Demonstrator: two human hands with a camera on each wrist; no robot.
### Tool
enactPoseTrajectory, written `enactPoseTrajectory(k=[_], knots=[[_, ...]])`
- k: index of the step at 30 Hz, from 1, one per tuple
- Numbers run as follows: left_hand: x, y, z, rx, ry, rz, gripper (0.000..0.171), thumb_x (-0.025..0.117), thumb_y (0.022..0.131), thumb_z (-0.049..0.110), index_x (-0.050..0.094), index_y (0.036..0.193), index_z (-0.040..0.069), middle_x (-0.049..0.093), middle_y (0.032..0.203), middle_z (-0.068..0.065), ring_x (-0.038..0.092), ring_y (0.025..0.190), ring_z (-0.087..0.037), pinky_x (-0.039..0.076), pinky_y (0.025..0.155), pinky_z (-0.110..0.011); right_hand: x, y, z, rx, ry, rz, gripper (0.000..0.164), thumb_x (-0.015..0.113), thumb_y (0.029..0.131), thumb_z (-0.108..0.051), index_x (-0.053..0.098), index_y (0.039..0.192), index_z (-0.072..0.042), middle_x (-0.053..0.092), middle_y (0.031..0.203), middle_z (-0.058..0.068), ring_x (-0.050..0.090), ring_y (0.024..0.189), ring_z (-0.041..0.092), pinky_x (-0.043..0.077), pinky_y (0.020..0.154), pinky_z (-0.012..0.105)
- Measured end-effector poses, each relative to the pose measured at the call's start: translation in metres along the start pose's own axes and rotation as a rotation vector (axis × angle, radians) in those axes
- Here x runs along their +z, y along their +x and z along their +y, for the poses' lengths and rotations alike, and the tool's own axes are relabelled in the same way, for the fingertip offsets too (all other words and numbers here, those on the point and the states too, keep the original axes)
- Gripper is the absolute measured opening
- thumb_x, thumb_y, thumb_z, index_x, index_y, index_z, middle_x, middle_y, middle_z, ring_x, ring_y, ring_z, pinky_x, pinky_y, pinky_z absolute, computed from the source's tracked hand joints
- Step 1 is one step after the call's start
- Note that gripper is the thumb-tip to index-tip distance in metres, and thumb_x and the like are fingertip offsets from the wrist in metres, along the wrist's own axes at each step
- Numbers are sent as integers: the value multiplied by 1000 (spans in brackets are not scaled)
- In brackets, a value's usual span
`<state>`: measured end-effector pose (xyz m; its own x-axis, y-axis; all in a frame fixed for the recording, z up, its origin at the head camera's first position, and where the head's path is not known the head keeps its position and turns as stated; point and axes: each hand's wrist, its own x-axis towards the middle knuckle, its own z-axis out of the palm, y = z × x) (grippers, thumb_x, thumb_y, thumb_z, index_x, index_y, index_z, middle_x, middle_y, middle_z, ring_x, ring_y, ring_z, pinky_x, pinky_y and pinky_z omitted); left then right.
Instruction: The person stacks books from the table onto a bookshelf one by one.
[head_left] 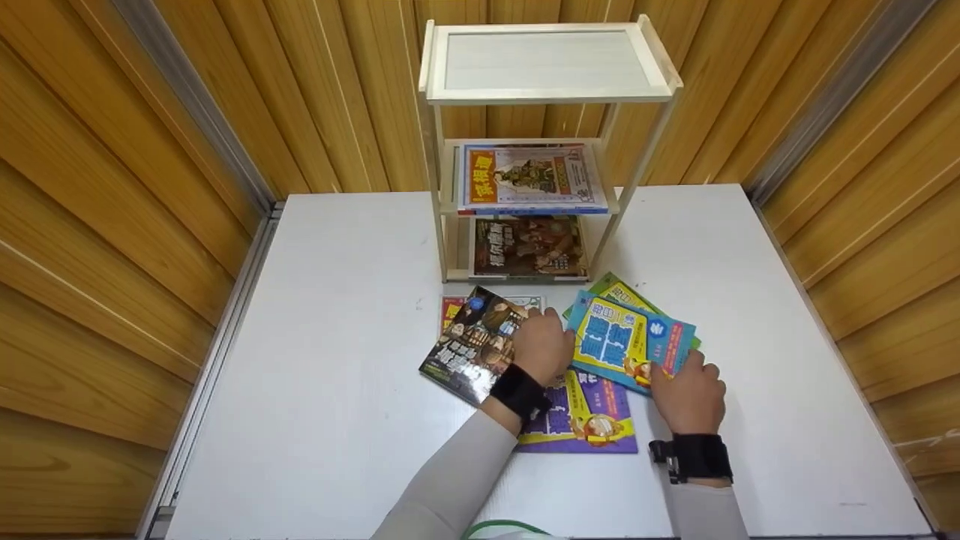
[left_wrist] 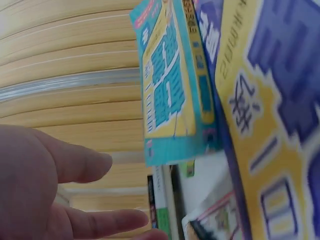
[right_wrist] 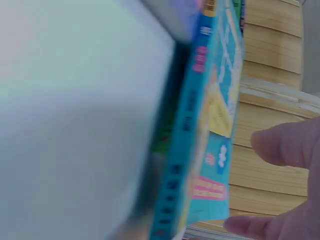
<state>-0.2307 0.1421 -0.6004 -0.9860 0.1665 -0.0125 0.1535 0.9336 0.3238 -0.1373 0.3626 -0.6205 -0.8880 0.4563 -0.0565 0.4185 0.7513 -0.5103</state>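
Observation:
A blue-covered book (head_left: pixel 619 341) with yellow and pink panels lies tilted on a green book (head_left: pixel 694 343). My right hand (head_left: pixel 690 394) is at its lower right corner, thumb overlapping the cover in the head view. In the right wrist view, thumb (right_wrist: pixel 280 145) and fingers are spread apart, one fingertip right at the book's end. My left hand (head_left: pixel 541 345) is near its left edge, thumb (left_wrist: pixel 85 162) and fingers apart with nothing between them. Below lies a purple book (head_left: pixel 592 427), partly hidden by the left wrist. A dark-covered book (head_left: pixel 480 345) sits left of that hand.
Behind the books stands a tiered rack (head_left: pixel 547 94) with a light frame. A book with a figure on its cover (head_left: pixel 532 176) fills its middle shelf, a brown book (head_left: pixel 529 246) the lowest. Another book (head_left: pixel 450 306) shows under the dark one. Wood-patterned walls (head_left: pixel 97 225) surround the white table (head_left: pixel 322 337).

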Motion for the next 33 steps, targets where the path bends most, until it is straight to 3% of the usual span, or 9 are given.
enactPoseTrajectory(k=[5, 9, 13, 14, 19, 22, 26, 30, 33], knots=[[12, 8, 7, 30, -45, -57, 45, 63, 110, 47, 76, 118, 4, 78, 100, -12, 75, 82, -25, 61, 64, -38, 6, 2, 6, 36, 15, -46, 83, 62, 106, -45, 41, 148, 23, 56, 126, 45, 62, 109, 62, 55, 81, 64], [27, 14, 7, 60, -65, -15, 39, 66, 108, 43, 77, 97, 7, 74, 81, -6, 71, 71, -21, 55, 58, -37, 6, 4, 8, 42, 49, -70, 84, 61, 106, -44, 39, 149, 25, 58, 127, 46, 64, 109, 58, 55, 85, 63], [39, 22, 9, 60, -65, 6, 39, 67, 106, 42, 76, 86, 10, 73, 74, -4, 68, 63, -20, 52, 57, -36, 6, 7, 10, 55, 70, -80, 85, 61, 107, -45, 39, 150, 25, 61, 127, 45, 66, 110, 56, 57, 85, 61], [48, 26, 9, 57, -52, 30, 38, 68, 105, 42, 76, 83, 12, 73, 73, -3, 68, 62, -19, 51, 57, -36, 6, 7, 10, 59, 70, -80, 84, 61, 107, -45, 40, 149, 25, 61, 127, 45, 67, 110, 56, 57, 84, 61], [79, 37, 10, 28, -90, 93, 32, 71, 102, 37, 76, 88, 9, 73, 77, -5, 69, 66, -20, 51, 57, -34, 7, 10, 12, 82, 87, -99, 86, 60, 107, -46, 38, 150, 25, 61, 127, 44, 66, 111, 54, 57, 86, 59], [80, 36, 11, 8, -133, 88, 33, 70, 103, 36, 75, 98, 4, 74, 83, -9, 71, 72, -22, 55, 55, -35, 8, 11, 12, 94, 94, -113, 87, 60, 107, -48, 38, 150, 25, 59, 129, 43, 64, 111, 52, 56, 88, 59], [75, 34, 14, -9, -162, 59, 38, 70, 104, 37, 74, 109, 0, 75, 89, -13, 73, 80, -25, 59, 62, -37, 9, 11, 11, 102, 95, -126, 89, 59, 107, -49, 37, 150, 25, 57, 132, 45, 62, 113, 53, 55, 92, 61], [73, 33, 18, -19, -134, 42, 43, 68, 106, 39, 71, 120, -2, 72, 93, -12, 71, 80, -23, 60, 64, -35, 8, 11, 10, 99, 82, -135, 92, 58, 107, -51, 35, 151, 27, 53, 134, 46, 60, 112, 53, 54, 93, 63], [63, 28, 22, -29, -89, 28, 43, 67, 107, 38, 69, 122, -1, 71, 95, -11, 70, 78, -21, 59, 62, -34, 9, 11, 10, 107, 79, -146, 95, 57, 107, -53, 31, 153, 26, 51, 134, 45, 59, 112, 51, 53, 93, 62]])
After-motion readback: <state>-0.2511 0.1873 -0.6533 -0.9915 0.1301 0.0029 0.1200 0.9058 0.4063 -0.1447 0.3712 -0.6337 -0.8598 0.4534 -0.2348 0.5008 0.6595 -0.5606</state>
